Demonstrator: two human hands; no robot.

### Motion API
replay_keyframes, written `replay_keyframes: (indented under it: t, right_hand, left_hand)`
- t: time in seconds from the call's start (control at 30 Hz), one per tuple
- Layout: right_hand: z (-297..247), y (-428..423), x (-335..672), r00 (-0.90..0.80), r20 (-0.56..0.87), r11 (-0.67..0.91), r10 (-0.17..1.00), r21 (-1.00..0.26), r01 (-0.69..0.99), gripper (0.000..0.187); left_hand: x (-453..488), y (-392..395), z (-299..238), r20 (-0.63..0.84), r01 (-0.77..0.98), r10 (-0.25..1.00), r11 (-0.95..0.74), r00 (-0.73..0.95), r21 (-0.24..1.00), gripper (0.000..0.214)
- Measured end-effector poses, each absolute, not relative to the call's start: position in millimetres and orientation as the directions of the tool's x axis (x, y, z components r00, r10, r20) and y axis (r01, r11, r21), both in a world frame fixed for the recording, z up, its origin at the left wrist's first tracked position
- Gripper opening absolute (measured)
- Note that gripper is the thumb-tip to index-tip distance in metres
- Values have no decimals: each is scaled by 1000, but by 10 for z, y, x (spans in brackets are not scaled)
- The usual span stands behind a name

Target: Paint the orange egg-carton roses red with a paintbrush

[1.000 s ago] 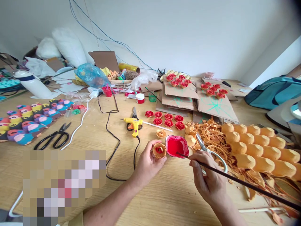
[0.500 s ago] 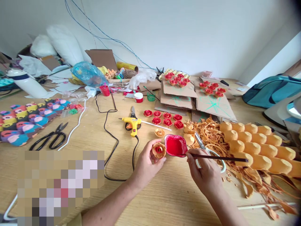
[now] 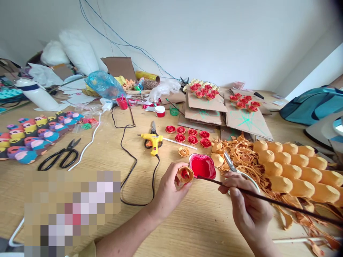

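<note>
Between the fingers of my left hand (image 3: 171, 189) is a tan egg-carton flower (image 3: 185, 175) with red paint in its centre. My right hand (image 3: 248, 205) grips a long dark paintbrush (image 3: 257, 195), its tip at the near rim of a small dish of red paint (image 3: 203, 167). The dish stands just right of the flower. Behind it lies an unpainted tan flower (image 3: 183, 151). Several red flowers (image 3: 192, 132) sit in rows farther back. White-handled scissors (image 3: 249, 178) lie partly hidden beyond my right hand.
A yellow glue gun (image 3: 152, 141) rests on black-handled shears at centre. Orange egg cartons (image 3: 293, 167) and scraps (image 3: 242, 151) cover the right side. Cardboard sheets (image 3: 206, 115) bear more red flowers. Black scissors (image 3: 60, 155) and a painted carton (image 3: 34, 139) are at left.
My right hand has moved slightly right and turned, so the brush now slants with its tip in the dish. The flower in my left hand has tipped a little.
</note>
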State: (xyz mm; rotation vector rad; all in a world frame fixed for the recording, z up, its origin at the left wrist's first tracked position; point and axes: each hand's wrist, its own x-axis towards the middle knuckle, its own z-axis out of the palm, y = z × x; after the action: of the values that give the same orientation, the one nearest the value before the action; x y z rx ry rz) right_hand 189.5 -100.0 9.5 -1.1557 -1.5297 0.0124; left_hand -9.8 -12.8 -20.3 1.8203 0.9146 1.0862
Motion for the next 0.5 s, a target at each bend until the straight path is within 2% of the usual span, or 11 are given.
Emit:
replay_keyframes:
  t: [0.23, 0.5]
  right_hand:
    - [193, -999, 1880, -199, 723, 670, 662, -453, 588, 25]
    - [137, -985, 1886, -312, 661, 672, 682, -399, 624, 31]
  left_hand:
    - [-113, -137, -210, 410, 209, 808, -528, 423, 823, 52]
    - [-150, -161, -219, 440, 181, 740, -592, 510, 786, 62]
